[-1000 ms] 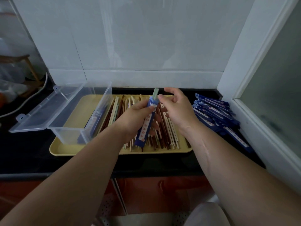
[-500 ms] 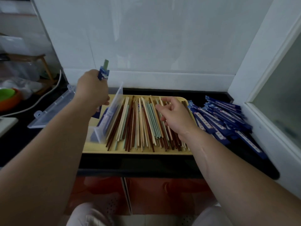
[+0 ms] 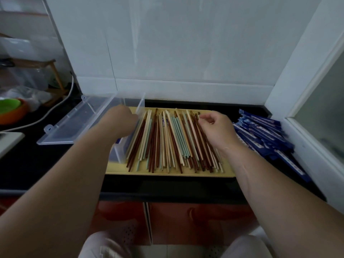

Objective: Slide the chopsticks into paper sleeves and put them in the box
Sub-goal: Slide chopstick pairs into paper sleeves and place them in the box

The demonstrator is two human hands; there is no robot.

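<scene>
Chopsticks point(image 3: 167, 142) lie loose in a thick row on a yellow tray point(image 3: 167, 173), in brown, cream and pale green. Their long axis runs from 6 o'clock near the person to 12 o'clock at the white wall point(image 3: 186, 53). The row fans a little, so those on the left lean toward 1 o'clock and those on the right toward 11 o'clock. The tray sits on a black counter point(image 3: 46, 164).

At the tray's 9 o'clock end stands a clear plastic box point(image 3: 140, 107), its long side parallel with the sticks. Its lid point(image 3: 74, 125) is thrown open flat toward 9 o'clock. Something blue shows through the box's near wall, too blurred to make out.

The left hand point(image 3: 121, 118) is over the box, back toward me. Its fingers are hidden, so I cannot tell whether it has hold of anything.

The right hand point(image 3: 217, 127) rests on the right part of the row. Its fingers point(image 3: 202, 117) are curled at the far ends of the brown sticks, around 12 o'clock on the tray. I cannot tell whether a stick is pinched between finger and thumb or only touched.

Blue paper sleeves point(image 3: 264, 135) lie heaped on the counter at the tray's 3 o'clock side, pointing roughly from 11 to 5 o'clock. Far off at 9 o'clock a green bowl sits inside an orange bowl point(image 3: 16, 116), with a white cable point(image 3: 55, 108) curving past.
</scene>
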